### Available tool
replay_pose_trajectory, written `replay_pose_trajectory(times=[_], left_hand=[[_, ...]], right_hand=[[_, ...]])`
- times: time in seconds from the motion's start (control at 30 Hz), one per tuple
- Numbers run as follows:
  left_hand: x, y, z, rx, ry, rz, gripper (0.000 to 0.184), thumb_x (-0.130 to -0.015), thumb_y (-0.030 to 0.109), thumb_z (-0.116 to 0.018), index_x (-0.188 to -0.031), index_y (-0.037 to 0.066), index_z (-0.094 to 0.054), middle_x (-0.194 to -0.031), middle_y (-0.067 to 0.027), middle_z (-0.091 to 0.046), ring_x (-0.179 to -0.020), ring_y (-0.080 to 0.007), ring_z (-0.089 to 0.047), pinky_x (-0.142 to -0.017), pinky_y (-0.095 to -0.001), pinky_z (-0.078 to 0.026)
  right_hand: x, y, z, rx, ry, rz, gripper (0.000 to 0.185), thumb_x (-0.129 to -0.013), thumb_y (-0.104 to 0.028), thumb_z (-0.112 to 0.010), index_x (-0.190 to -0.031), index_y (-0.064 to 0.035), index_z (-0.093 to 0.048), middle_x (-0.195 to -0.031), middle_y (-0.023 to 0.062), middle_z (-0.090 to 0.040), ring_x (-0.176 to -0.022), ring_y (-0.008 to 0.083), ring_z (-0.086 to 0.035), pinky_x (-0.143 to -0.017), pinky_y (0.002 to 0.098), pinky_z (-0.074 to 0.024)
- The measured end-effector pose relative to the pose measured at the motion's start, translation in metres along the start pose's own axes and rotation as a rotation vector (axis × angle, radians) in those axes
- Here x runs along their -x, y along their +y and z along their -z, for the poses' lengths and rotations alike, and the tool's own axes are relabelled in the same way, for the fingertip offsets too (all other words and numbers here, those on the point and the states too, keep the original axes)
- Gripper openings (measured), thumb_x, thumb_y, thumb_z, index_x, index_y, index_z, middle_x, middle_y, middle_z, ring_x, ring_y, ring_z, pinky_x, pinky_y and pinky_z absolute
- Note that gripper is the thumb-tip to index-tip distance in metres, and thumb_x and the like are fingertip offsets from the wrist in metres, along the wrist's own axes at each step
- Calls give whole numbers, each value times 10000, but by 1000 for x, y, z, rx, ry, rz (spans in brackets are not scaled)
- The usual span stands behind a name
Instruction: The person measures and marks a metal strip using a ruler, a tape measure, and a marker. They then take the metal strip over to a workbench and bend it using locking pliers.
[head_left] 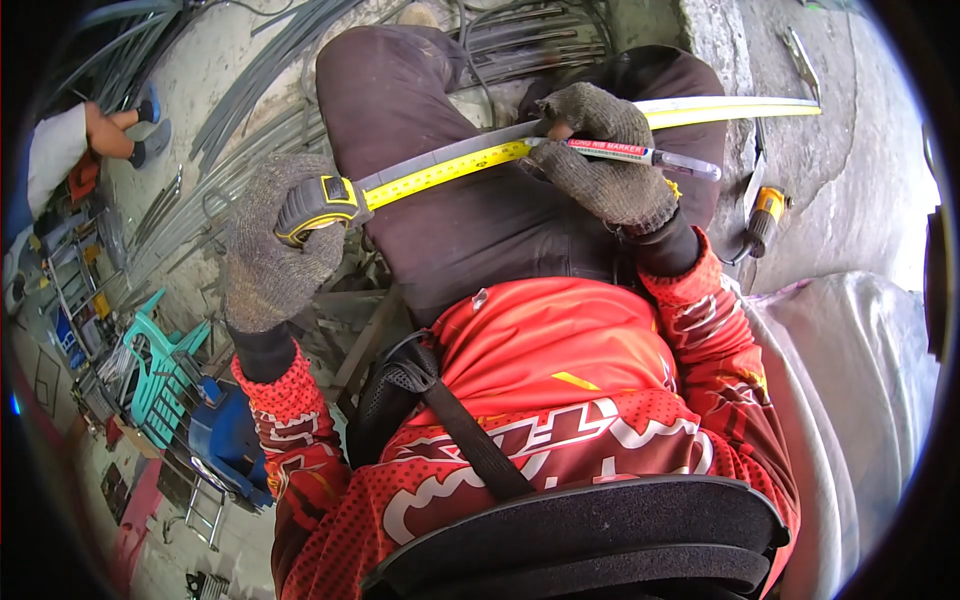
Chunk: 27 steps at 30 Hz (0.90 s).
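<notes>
My left hand (285, 240), in a grey knit glove, is closed round a black and yellow tape measure (322, 205). The yellow blade (450, 173) runs out to the right, alongside a flat grey metal strip (425, 160), across my lap. My right hand (605, 165), gloved too, pinches the blade and strip and also holds a white and red marker (615, 150) with a clear cap end pointing right. Beyond the right hand the blade and strip continue over my thigh toward the concrete.
A yellow and black power tool (768, 215) lies at the right near a silver sheet (860, 350). Grey rods (255, 75) spread at the upper left. Another person's legs (108, 135) show at the far left, above a turquoise plastic chair (160, 375).
</notes>
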<state>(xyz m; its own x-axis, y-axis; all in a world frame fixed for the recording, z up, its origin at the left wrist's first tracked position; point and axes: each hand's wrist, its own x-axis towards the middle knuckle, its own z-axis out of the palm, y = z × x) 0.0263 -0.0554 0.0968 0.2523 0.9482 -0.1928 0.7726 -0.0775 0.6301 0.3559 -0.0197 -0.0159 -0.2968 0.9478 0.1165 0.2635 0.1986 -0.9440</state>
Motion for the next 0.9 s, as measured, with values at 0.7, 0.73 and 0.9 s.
replay_pose_trajectory(times=[0.7,0.73,0.9], left_hand=[[-3,2,-1,-10,12,-61,521,-720,-49,-705,-1232,13,-628,-1176,-134,-673,-1051,-233,-692,-943,-361,-546],[-3,2,-1,-8,7,-44,523,-719,-50,-704,-1232,14,-628,-1181,-135,-672,-1056,-235,-692,-946,-363,-546],[-3,3,0,-19,-4,-44,521,-718,-53,-698,-1230,16,-629,-1193,-137,-671,-1072,-246,-688,-954,-367,-545]], right_hand=[[-3,2,-1,48,-58,175,281,-816,-211,-833,-904,-50,-620,-845,152,-655,-729,374,-674,-622,425,-533],[-3,2,-1,44,-48,170,281,-815,-209,-833,-902,-50,-618,-841,152,-653,-725,377,-670,-617,427,-529],[-3,1,1,55,-73,161,259,-782,-149,-815,-891,-62,-597,-873,137,-664,-772,380,-681,-647,423,-532]])
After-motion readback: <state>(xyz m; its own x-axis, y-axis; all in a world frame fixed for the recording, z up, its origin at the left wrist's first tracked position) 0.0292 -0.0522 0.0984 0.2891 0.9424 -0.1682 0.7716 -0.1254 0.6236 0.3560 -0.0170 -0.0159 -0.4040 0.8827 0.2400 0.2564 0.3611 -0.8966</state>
